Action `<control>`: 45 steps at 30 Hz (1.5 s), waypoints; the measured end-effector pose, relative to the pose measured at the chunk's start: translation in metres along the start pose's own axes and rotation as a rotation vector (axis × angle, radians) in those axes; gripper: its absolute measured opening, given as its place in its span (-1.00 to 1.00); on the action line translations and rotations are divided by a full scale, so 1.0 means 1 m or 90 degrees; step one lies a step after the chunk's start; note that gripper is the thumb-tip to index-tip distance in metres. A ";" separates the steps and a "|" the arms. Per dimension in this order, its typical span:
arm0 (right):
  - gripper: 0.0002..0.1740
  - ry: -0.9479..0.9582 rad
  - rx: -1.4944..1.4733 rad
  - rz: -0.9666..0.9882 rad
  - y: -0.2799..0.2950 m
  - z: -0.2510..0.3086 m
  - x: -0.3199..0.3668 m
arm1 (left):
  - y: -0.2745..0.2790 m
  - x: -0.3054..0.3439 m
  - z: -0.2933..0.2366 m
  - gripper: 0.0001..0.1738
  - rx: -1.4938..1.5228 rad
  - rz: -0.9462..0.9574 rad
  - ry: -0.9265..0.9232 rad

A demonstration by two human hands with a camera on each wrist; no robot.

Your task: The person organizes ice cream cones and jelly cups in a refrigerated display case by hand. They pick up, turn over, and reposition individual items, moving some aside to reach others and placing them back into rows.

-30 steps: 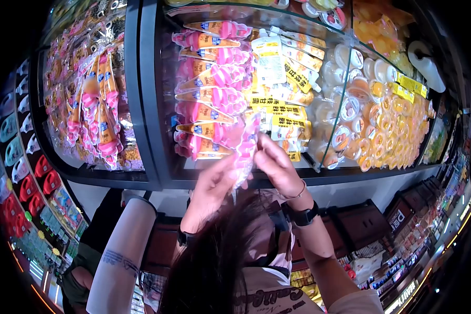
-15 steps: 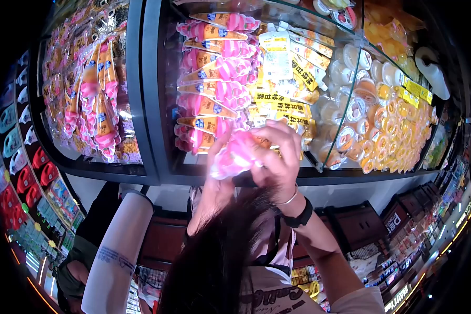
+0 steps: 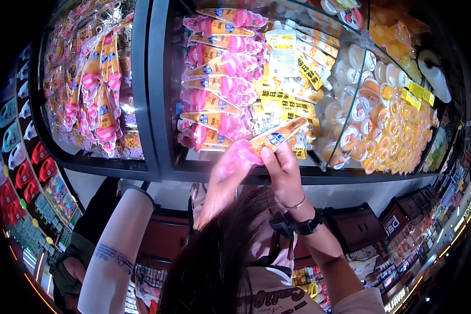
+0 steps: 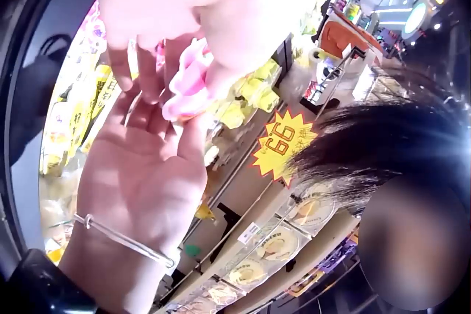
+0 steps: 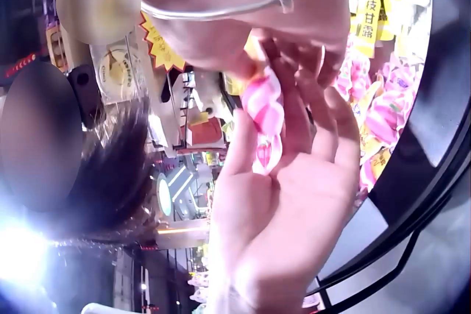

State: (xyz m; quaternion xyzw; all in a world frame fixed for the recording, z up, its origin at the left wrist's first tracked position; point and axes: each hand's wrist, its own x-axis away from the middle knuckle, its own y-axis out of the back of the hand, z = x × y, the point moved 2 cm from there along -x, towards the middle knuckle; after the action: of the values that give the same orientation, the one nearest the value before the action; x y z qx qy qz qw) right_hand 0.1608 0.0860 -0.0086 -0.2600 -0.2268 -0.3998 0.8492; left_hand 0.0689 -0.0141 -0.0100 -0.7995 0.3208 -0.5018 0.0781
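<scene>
An ice-cream-cone-shaped packet (image 3: 275,137), with an orange cone and a pink swirl, is held in both hands over the front edge of the display case. My right hand (image 3: 283,170) pinches its cone part, thumb on top, the pointed tip slanting up to the right. My left hand (image 3: 226,170) holds the pink swirl end between thumb and fingers. In the right wrist view, the pink end (image 5: 263,108) lies along the left hand's thumb (image 5: 239,141). Similar cone packets (image 3: 214,78) are stacked in a column behind the hands.
White-and-yellow spout pouches (image 3: 283,55) lie right of the stack. Past a glass divider (image 3: 350,115) are many round cups (image 3: 390,131). The case's dark front rim (image 3: 340,177) runs below the hands. More cone packets fill the left case (image 3: 97,94). Hair (image 3: 220,251) hangs below.
The cone packet has been turned in the hands: its pink end faced up, then toward the person, and now points left with the printed cone up right. The view has shifted slightly.
</scene>
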 end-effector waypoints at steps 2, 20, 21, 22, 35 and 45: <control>-0.59 0.041 0.079 -0.026 0.011 -0.004 -0.003 | 0.007 -0.007 -0.001 -0.40 -0.220 0.018 -0.081; -0.68 0.115 0.812 0.523 -0.008 -0.042 -0.092 | 0.054 -0.010 -0.058 -0.90 -0.968 -0.214 -0.311; -0.67 0.148 0.835 0.519 -0.009 -0.043 -0.093 | 0.051 -0.010 -0.055 -0.89 -1.029 -0.208 -0.304; -0.66 0.181 0.858 0.515 -0.010 -0.044 -0.094 | 0.050 -0.008 -0.054 -0.85 -1.106 -0.183 -0.348; -0.89 0.252 1.109 0.447 -0.024 -0.053 -0.094 | 0.064 -0.012 -0.032 -0.14 -1.256 -0.071 -0.120; -0.60 0.151 1.020 0.375 -0.009 -0.014 -0.076 | 0.058 -0.001 -0.035 -0.20 -1.163 -0.130 -0.189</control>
State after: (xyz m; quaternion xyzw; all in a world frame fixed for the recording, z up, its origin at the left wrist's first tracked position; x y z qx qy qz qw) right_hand 0.1122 0.1151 -0.0617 0.4129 -0.2739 0.0930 0.8636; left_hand 0.0137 -0.0526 -0.0198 -0.6311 0.5059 0.0482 -0.5861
